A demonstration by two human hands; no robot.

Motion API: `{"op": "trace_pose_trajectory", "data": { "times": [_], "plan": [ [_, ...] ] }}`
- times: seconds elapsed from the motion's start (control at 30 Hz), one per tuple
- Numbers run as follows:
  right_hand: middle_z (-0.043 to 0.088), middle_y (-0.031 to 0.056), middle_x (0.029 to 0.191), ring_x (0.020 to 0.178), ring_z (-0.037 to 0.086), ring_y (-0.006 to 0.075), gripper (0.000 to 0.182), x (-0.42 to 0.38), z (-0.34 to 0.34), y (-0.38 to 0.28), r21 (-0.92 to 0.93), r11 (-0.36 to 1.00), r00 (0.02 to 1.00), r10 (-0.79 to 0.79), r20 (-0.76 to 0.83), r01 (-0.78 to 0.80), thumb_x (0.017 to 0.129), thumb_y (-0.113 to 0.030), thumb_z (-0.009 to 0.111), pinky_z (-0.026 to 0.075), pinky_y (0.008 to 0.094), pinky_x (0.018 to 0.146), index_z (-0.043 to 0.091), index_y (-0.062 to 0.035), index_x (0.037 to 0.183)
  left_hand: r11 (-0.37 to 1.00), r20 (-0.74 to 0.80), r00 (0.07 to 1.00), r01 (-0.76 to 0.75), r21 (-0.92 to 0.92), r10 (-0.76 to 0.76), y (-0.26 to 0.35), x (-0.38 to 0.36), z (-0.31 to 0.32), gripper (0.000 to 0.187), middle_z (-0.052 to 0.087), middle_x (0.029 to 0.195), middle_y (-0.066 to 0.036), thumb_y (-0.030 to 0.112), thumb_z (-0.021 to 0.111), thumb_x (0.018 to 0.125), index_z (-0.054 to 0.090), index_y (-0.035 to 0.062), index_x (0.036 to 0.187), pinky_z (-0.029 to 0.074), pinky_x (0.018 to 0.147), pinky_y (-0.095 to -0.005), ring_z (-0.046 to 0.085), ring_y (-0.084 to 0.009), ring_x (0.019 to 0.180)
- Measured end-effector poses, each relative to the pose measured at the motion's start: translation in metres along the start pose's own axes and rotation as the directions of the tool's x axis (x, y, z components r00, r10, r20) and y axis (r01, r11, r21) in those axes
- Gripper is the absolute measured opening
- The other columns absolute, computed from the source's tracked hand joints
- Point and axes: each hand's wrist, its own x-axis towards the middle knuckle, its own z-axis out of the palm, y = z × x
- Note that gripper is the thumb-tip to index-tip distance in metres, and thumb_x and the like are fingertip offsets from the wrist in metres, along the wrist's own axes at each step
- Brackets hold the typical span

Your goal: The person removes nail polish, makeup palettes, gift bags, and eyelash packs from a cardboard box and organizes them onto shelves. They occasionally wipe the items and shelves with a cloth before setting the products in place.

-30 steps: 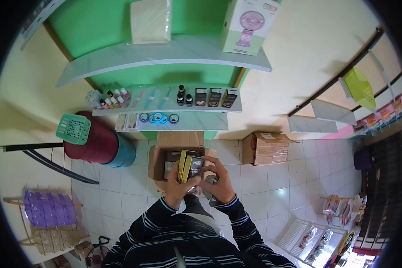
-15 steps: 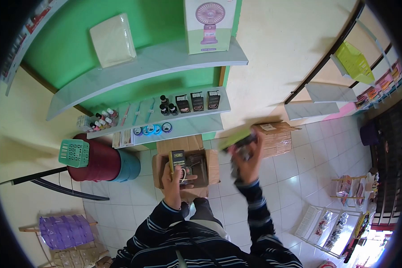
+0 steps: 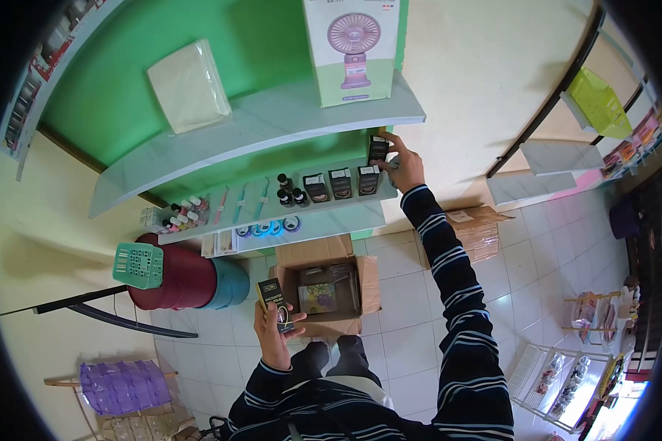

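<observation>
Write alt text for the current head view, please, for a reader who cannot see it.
A person's right hand holds a black box at the right end of a shelf, near three similar boxes. The left hand holds another box; an open carton sits on the floor.

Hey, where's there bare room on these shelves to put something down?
The upper shelf is bare between the packet and fan box; the lowest shelf, right of the tape rolls. The middle shelf is crowded at its right end: three boxes, plus the right hand holding another.
</observation>
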Motion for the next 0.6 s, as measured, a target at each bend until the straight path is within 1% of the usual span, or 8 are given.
{"op": "trace_pose_trajectory", "data": {
  "times": [0.07, 0.1, 0.13, 0.2, 0.27, 0.43, 0.5, 0.6],
  "plan": [
    [0.062, 0.0047, 0.082, 0.069, 0.059, 0.0268, 0.058, 0.0, -0.001, 0.0, -0.005, 0.998, 0.997, -0.069, 0.02, 0.069, 0.063, -0.019, 0.071, 0.047, 0.0347, 0.062, 0.044, -0.0248, 0.113, 1.0, -0.018, 1.0, -0.005, -0.001, 0.005, 0.001, 0.001, -0.003, 0.031, 0.052, 0.08, -0.005, 0.037, 0.046, 0.085, 0.042, 0.0105, 0.1, 0.051, 0.045, -0.0247, 0.062, -0.0196, 0.066],
    [0.062, 0.0041, 0.083, 0.068, 0.059, 0.0263, 0.059, 0.0, -0.002, 0.002, -0.009, 0.998, 0.997, -0.064, 0.05, 0.065, 0.063, -0.016, 0.071, 0.047, 0.0344, 0.061, 0.044, -0.0257, 0.114, 1.0, -0.031, 0.999, -0.01, -0.003, 0.01, 0.001, 0.001, -0.004, 0.03, 0.052, 0.08, -0.005, 0.036, 0.046, 0.085, 0.041, 0.0104, 0.099, 0.051, 0.045, -0.0247, 0.062, -0.0197, 0.066],
    [0.062, 0.0041, 0.083, 0.068, 0.059, 0.0263, 0.059, 0.001, -0.002, 0.003, -0.007, 0.998, 0.996, -0.066, 0.055, 0.067, 0.063, -0.016, 0.071, 0.047, 0.0344, 0.061, 0.044, -0.0257, 0.114, 1.0, -0.037, 0.999, -0.008, -0.006, 0.008, 0.0, 0.003, -0.005, 0.03, 0.052, 0.08, -0.005, 0.036, 0.046, 0.085, 0.041, 0.0104, 0.099, 0.051, 0.045, -0.0247, 0.062, -0.0197, 0.066],
    [0.062, 0.004, 0.084, 0.067, 0.059, 0.0262, 0.06, 0.0, -0.004, 0.003, 0.017, 0.994, 0.991, -0.108, 0.084, 0.107, 0.062, -0.014, 0.071, 0.047, 0.0343, 0.061, 0.043, -0.026, 0.115, 1.0, -0.013, 1.0, -0.017, 0.017, 0.017, -0.003, 0.005, -0.009, 0.031, 0.054, 0.084, -0.005, 0.038, 0.043, 0.085, 0.042, 0.0148, 0.106, 0.052, 0.046, -0.0245, 0.062, -0.0201, 0.068],
    [0.062, 0.004, 0.083, 0.066, 0.059, 0.0264, 0.06, 0.0, -0.005, 0.003, 0.025, 0.994, 0.989, -0.106, 0.099, 0.104, 0.062, -0.013, 0.071, 0.047, 0.0343, 0.061, 0.044, -0.0258, 0.114, 1.0, -0.012, 1.0, -0.012, 0.02, 0.012, -0.003, 0.006, -0.009, 0.032, 0.054, 0.084, -0.005, 0.039, 0.043, 0.085, 0.042, 0.0148, 0.106, 0.052, 0.046, -0.0246, 0.062, -0.0202, 0.068],
    [0.062, 0.0034, 0.084, 0.064, 0.059, 0.0246, 0.072, -0.004, -0.008, 0.0, -0.013, 0.996, 0.99, -0.092, 0.107, 0.094, 0.06, -0.011, 0.072, 0.048, 0.0329, 0.059, 0.038, -0.0293, 0.121, 1.0, 0.006, 1.0, -0.002, 0.022, 0.001, 0.0, 0.007, -0.005, 0.034, 0.054, 0.083, -0.004, 0.041, 0.043, 0.084, 0.042, 0.0146, 0.105, 0.053, 0.047, -0.0251, 0.062, -0.0199, 0.068],
    [0.062, 0.0032, 0.085, 0.064, 0.059, 0.0238, 0.074, -0.006, -0.011, 0.0, -0.012, 0.996, 0.99, -0.084, 0.116, 0.086, 0.059, -0.011, 0.072, 0.048, 0.0327, 0.059, 0.037, -0.0299, 0.122, 0.999, 0.026, 0.999, 0.021, -0.047, -0.019, 0.002, 0.007, -0.003, 0.028, 0.053, 0.081, -0.005, 0.034, 0.044, 0.086, 0.041, 0.0112, 0.102, 0.052, 0.047, -0.0255, 0.062, -0.0209, 0.067],
    [0.062, 0.0031, 0.087, 0.062, 0.059, 0.0224, 0.077, -0.009, -0.013, 0.001, -0.003, 0.998, 0.99, -0.067, 0.123, 0.068, 0.059, -0.01, 0.072, 0.048, 0.0325, 0.059, 0.036, -0.0298, 0.123, 0.998, 0.034, 0.999, 0.041, -0.049, -0.039, -0.001, 0.008, -0.004, 0.028, 0.054, 0.081, -0.005, 0.034, 0.042, 0.086, 0.04, 0.0114, 0.103, 0.052, 0.047, -0.0264, 0.062, -0.0209, 0.067]
  ]
}}
